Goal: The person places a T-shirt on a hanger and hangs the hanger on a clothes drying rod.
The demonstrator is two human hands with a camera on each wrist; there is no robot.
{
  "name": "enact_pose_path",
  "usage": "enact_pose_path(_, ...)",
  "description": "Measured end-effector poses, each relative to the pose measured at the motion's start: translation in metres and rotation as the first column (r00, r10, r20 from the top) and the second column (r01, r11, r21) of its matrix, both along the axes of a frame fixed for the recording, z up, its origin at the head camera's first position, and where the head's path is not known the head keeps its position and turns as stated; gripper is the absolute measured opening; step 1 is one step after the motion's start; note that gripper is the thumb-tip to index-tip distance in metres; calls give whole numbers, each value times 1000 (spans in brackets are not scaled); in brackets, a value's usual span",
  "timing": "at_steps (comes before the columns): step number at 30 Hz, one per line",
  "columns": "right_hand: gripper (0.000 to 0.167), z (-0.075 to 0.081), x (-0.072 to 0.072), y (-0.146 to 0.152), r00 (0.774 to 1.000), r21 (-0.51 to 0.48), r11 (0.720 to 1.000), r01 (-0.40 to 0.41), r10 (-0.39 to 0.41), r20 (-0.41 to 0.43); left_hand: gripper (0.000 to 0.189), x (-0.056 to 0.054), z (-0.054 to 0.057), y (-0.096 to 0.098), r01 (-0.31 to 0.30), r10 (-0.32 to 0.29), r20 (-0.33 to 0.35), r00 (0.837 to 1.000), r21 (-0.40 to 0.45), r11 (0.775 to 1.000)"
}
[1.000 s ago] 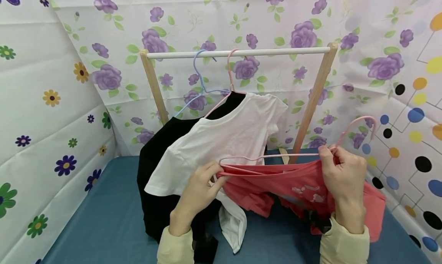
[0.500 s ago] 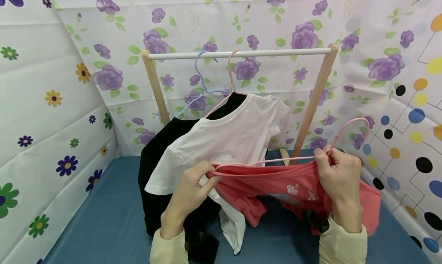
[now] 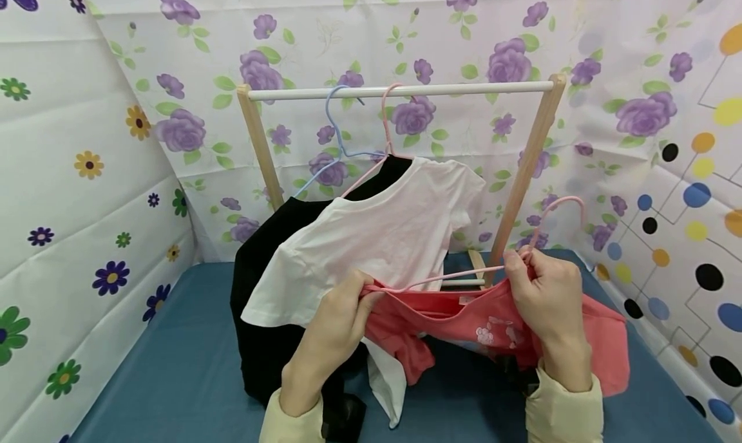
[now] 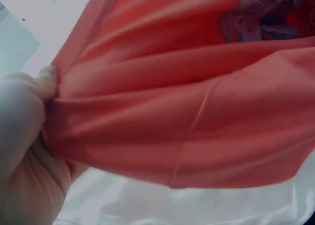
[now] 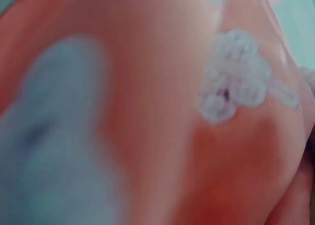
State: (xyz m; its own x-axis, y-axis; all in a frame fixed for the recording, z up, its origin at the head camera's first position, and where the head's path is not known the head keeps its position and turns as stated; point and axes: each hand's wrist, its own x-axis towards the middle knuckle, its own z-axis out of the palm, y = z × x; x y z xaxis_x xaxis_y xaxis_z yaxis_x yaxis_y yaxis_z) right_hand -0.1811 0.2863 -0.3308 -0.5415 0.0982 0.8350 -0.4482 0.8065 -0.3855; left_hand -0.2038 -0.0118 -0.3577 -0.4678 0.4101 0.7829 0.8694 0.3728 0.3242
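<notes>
My left hand [image 3: 330, 333] pinches the neckline of a coral-red shirt [image 3: 458, 317] between thumb and fingers. My right hand [image 3: 551, 295] grips the neck of a pink hanger [image 3: 452, 276] together with the shirt's collar at the other end. The hanger's hook stands up above the right fist; one arm stretches left to the neckline by my left fingers, where its end is hidden. In the left wrist view, the left hand [image 4: 29, 141] holds the taut shirt [image 4: 147, 121]. Printed shirt fabric [image 5: 231, 166] fills most of the right wrist view.
Behind the hands is a rack with a white rail [image 3: 452, 89] and wooden legs. A white shirt [image 3: 371, 243] on a pink hanger and a black garment [image 3: 261, 269] near a blue hanger [image 3: 332, 118] hang from it. Blue cloth [image 3: 191, 340] covers the surface.
My right hand has moved left with the hanger and shirt. My left hand went left, then back right. The neckline has slackened and gapes more; the hanger's left end has disappeared from sight.
</notes>
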Motion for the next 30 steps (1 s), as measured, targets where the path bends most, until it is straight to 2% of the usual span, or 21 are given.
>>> enact_pose_path(2, 38, 0, 0, -3, 1000, 22, 1000, -15, 15, 16, 15, 2, 1, 2, -59, 57, -39, 998, -62, 996)
enact_pose_path(5, 41, 0, 0, -7, 999, 55, 998, -27, 26, 27, 13, 8, 3, 6, -120, 110, -67, 992, -171, 978)
enact_pose_path(9, 41, -1, -2, -13, 999, 96, 995, -27, 24, 30, 18, 15, 4, 10, -145, 134, -59, 989, -281, 949)
enact_pose_path(13, 43, -3, -6, -19, 998, 128, 991, -42, 37, 41, 23, 17, 3, 13, -171, 162, -55, 985, -333, 927)
enact_pose_path(17, 46, -4, -9, -26, 997, 151, 986, -70, 63, 54, 18, 17, -1, 18, -215, 195, -94, 976, -322, 922)
enact_pose_path(20, 47, -6, -10, -31, 995, 161, 984, -83, 74, 59, 12, 16, -3, 23, -239, 209, -131, 969, -283, 929)
enact_pose_path(24, 46, -7, -11, -35, 993, 174, 979, -109, 100, 61, 9, 15, -4, 28, -250, 220, -141, 965, -257, 933)
enact_pose_path(30, 46, -7, -9, -32, 975, 161, 963, -217, 207, 75, 11, 12, -3, 25, -262, 232, -149, 961, -227, 938)
